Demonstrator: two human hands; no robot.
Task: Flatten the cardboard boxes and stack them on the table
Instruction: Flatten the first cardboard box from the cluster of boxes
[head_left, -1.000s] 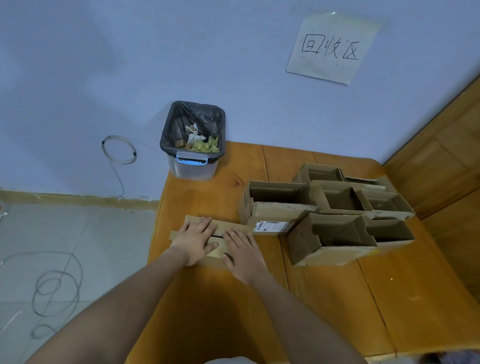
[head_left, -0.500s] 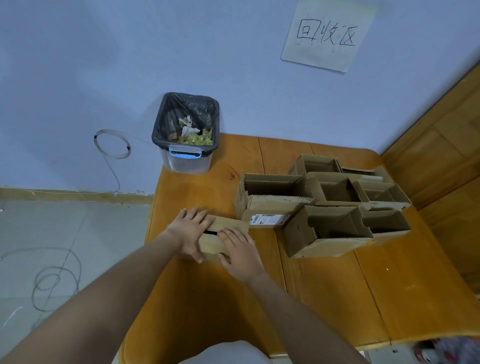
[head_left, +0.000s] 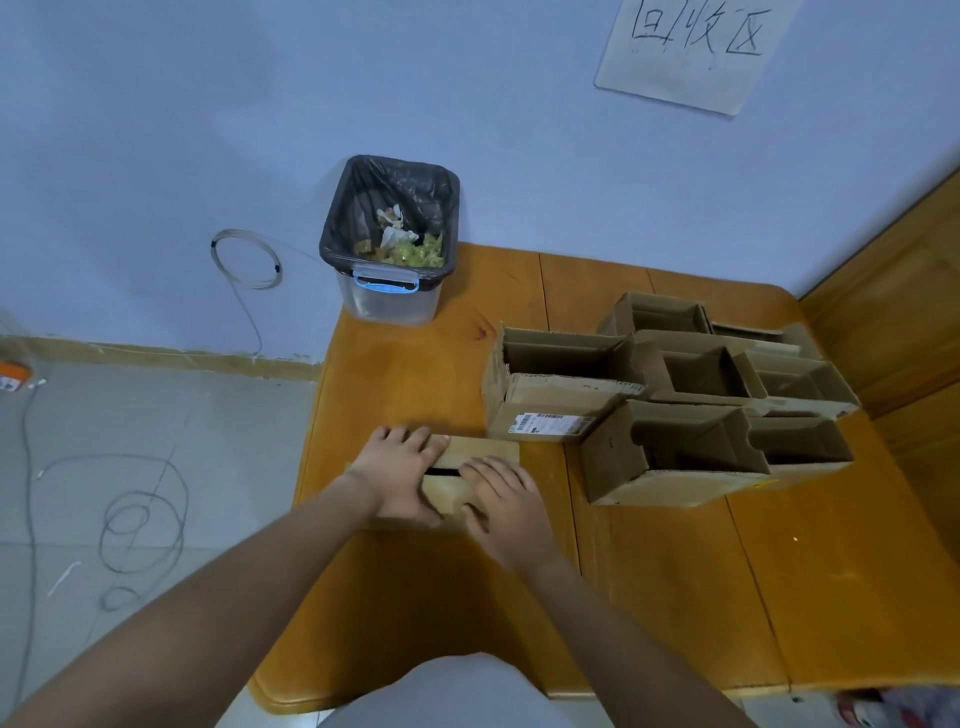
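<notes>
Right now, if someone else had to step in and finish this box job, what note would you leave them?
Left hand and right hand: both press flat on the flattened box near the table's left edge.
The left fingers lie across its far edge.
Done: one box flattened.
Left: the open boxes clustered at the right, none flattened, then stacking.

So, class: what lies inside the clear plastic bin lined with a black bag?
Inside the clear plastic bin with a black bag lie crumpled white paper and yellow-green scraps. Anything beneath that top layer is covered, and the bag hides the bin's lower inside.
</notes>
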